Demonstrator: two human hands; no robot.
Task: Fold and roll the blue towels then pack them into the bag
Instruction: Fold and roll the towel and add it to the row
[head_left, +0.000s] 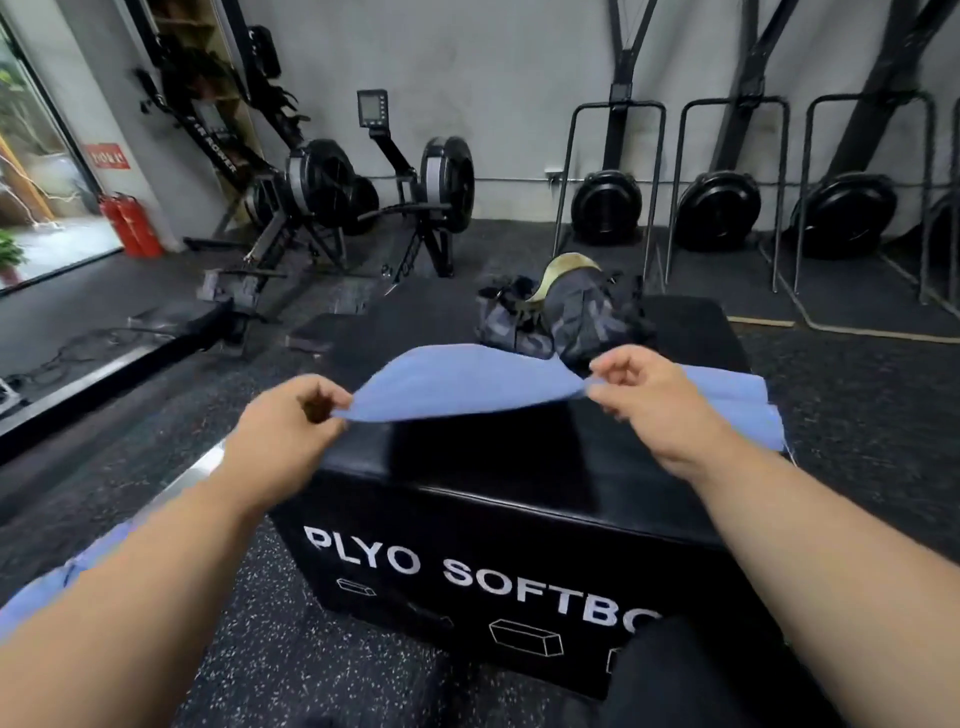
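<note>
Left hand (291, 415) and right hand (644, 395) each pinch a corner of a blue towel (467, 384) above the black box (519, 467); beyond the grips, a bag (571, 317).
</note>
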